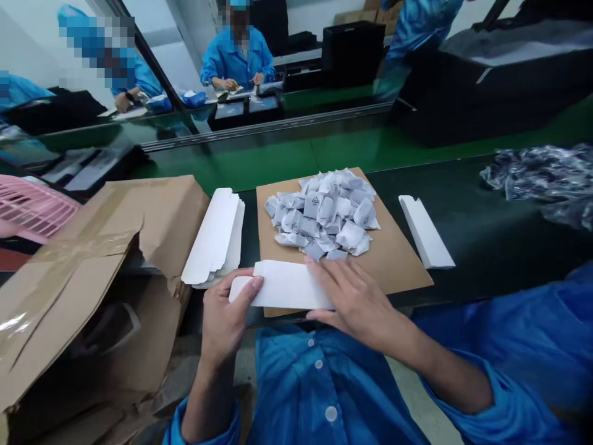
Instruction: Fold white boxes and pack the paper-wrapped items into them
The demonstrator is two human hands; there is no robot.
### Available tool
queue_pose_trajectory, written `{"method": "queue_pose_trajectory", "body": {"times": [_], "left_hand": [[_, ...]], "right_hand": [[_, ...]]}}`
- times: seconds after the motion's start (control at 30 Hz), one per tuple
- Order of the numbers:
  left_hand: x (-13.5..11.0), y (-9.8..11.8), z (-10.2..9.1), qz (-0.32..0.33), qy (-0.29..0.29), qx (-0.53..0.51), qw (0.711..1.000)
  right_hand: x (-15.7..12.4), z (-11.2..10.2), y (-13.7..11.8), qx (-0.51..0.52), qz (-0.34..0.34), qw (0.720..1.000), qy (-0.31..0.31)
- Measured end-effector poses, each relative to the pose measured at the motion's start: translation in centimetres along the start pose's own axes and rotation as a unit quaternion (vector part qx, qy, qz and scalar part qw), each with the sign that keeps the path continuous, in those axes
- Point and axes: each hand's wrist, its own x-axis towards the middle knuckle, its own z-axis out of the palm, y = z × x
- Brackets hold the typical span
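White box (288,285), near side: left hand (226,315) pinching its left end, right hand (359,298) outstretched over its right; light pressure best, against creasing.

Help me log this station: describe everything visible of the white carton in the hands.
The white carton is long and narrow, looks like thin card, and shows no print on its visible face. A rounded flap projects at its left end. It is held lengthwise left to right, over the near part of the brown cardboard sheet. The left hand grips its left end, thumb on top; the right hand covers its right end.
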Motion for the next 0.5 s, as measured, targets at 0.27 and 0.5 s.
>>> {"method": "queue_pose_trajectory", "body": {"times": [0.27,0.5], "left_hand": [[1.3,0.7,-0.6,-0.082,-0.356,-0.045,0.930],[1.0,0.6,1.7,0.063,-0.249,0.083,0.963]], "right_hand": [[-1.7,-0.6,1.8,-0.055,-0.135,0.989,0.017],[-1.9,-0.8,1.4,-0.123,-0.133,0.983,0.027]]}}
